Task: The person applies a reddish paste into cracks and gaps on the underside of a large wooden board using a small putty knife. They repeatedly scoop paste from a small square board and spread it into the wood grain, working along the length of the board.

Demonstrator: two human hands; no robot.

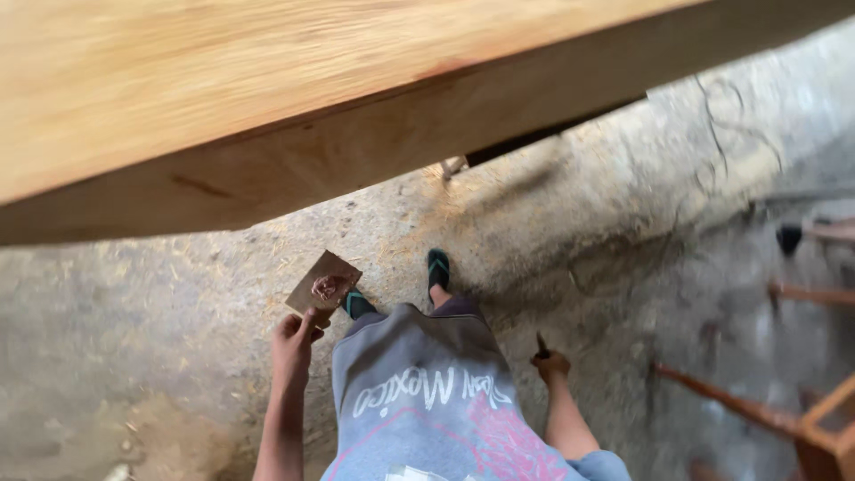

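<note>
- left hand (294,343): at about 8 o'clock from the frame's middle, arm reaching up from the bottom edge; fingers pinching the lower edge of a flat brown board (323,283).
- flat brown board: small, roughly square, held tilted above the floor, just at 10 o'clock of the left foot; a reddish-brown lump of paste (327,287) sits on its middle.
- right hand (551,363): at about 4 o'clock, fingers pressed together round a thin dark tool (541,346), whose tip sticks upward; its kind cannot be told.
- wooden slab (267,98): large pale plank with a thick edge, filling the top from 9 to 2 o'clock, above the hands and apart from them.
- grey shirt (427,392): on the person, at 6 o'clock, with pale lettering and a pink print.
- sandals (437,267): dark with teal straps, on both feet, standing on the floor (134,330).
- floor: grey, cracked, dusted with sawdust.
- wooden frame pieces (802,419): reddish, blurred, at 4 o'clock near the right edge.
</note>
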